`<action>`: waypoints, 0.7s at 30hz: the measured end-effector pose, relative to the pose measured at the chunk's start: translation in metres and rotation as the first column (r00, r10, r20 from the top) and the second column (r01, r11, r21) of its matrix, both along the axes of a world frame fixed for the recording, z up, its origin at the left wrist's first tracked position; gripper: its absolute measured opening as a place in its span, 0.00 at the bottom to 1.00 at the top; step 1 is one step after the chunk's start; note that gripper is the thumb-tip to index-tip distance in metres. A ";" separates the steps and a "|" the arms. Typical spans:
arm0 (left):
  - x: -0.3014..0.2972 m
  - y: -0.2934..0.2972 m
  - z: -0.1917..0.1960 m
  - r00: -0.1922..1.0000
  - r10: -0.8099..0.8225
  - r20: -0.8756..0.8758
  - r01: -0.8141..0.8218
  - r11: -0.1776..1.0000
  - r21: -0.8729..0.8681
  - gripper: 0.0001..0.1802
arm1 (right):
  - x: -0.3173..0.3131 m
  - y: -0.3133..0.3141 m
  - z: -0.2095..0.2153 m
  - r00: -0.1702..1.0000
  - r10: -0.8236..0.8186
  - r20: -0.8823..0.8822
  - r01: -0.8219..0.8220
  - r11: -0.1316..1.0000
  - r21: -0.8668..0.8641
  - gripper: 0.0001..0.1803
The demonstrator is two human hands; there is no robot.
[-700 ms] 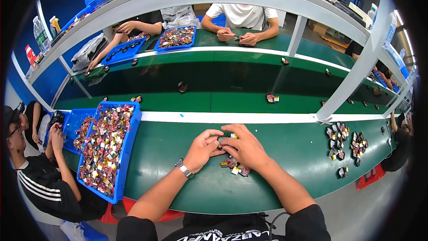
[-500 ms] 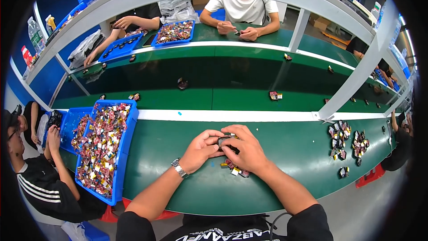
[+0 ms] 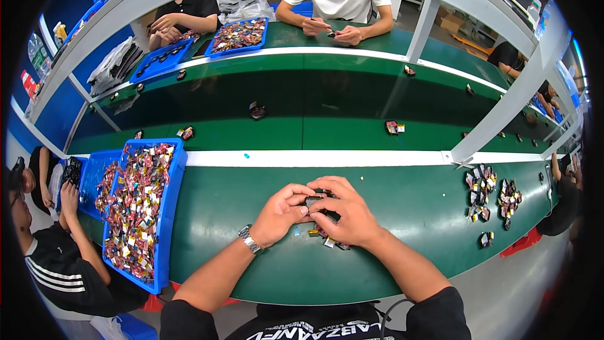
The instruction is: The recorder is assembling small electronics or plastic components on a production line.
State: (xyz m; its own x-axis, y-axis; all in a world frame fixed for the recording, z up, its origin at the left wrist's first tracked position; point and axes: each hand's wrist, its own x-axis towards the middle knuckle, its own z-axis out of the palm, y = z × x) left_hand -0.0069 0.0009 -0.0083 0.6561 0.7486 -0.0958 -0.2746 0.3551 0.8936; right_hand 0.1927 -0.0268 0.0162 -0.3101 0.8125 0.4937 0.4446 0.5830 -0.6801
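Both my hands meet over the green bench, closed around a small black plastic case [image 3: 313,202]. My left hand [image 3: 280,215], with a metal watch at the wrist, grips the case's left side between thumb and fingers. My right hand [image 3: 348,213] curls over its top and right side, with thumb and fingers bent onto it. Most of the case is hidden by my fingers. Just below my right hand, and partly covered by it, lies a little heap of small electronic pieces [image 3: 328,242] in dark red, yellow and white. A tiny blue scrap [image 3: 297,231] rests beside the heap.
At left a blue tray [image 3: 163,226] brims with similar pieces. Clusters of black cases with pieces [image 3: 480,190] lie at right, near a slanted white post [image 3: 503,104]. Beyond the white rail [image 3: 327,159], a green belt [image 3: 340,131] carries scattered pieces. Co-workers sit opposite and at left.
The view has shifted slightly. My fingers have moved a little on the black case, both hands still on it. At the far left, a co-worker's outstretched arm has drawn back from the belt.
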 end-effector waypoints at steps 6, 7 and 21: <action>0.002 0.000 -0.002 0.998 0.039 0.055 -0.038 0.999 -0.012 0.17 | -0.006 -0.002 -0.005 0.993 -0.113 -0.017 0.114 0.992 0.054 0.08; 0.003 -0.001 -0.003 0.995 0.047 0.083 -0.044 0.998 -0.033 0.16 | -0.007 -0.003 -0.006 0.991 -0.131 -0.021 0.132 0.989 0.068 0.08; 0.003 -0.002 -0.007 0.987 0.089 0.132 -0.080 0.994 -0.068 0.16 | -0.011 -0.007 -0.008 0.985 -0.167 -0.046 0.171 0.981 0.090 0.10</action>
